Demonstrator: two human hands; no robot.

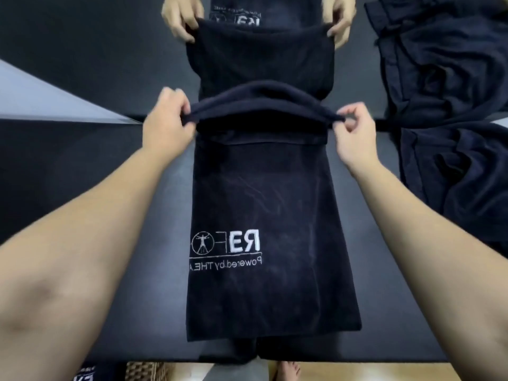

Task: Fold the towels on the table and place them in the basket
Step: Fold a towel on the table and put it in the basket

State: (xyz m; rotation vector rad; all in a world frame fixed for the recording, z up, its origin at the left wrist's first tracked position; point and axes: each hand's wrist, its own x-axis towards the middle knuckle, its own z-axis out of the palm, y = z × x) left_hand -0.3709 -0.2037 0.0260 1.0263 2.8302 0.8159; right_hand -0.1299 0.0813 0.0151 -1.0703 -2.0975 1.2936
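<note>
A dark navy towel with a white logo lies lengthwise on the black table, its near end hanging over the front edge. My left hand grips the towel's far left corner, and my right hand pinches the far right corner between thumb and fingers. Both hands hold that far edge raised off the table, so it arches above the flat part. A corner of the wicker basket shows on the floor below the table's front edge, at the bottom left.
A mirror stands along the table's far edge and repeats my hands and the towel. A heap of loose dark towels lies on the table at the right. A bare foot shows on the wooden floor.
</note>
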